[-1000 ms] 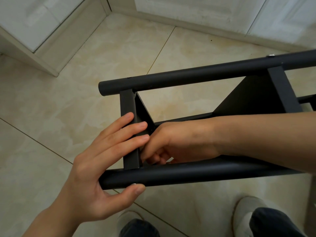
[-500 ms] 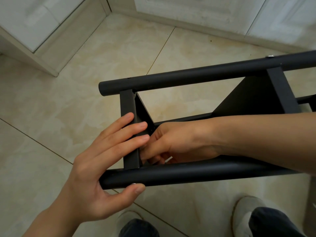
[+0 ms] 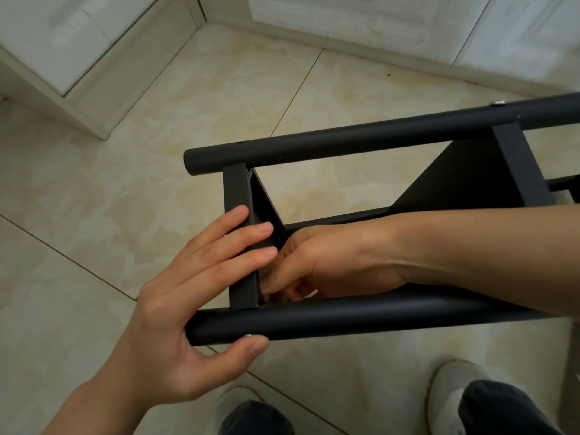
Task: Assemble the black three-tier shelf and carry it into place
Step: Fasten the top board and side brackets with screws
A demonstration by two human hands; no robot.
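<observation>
The black metal three-tier shelf frame [image 3: 376,142] is lying on its side over the beige tiled floor [image 3: 94,199]. The left hand [image 3: 188,312] is clamping its near tube, fingers spread flat across the end crossbar, thumb underneath. The right hand [image 3: 323,262] is reaching inside beside that crossbar, fingers curled and pinching; what they are holding is hidden.
</observation>
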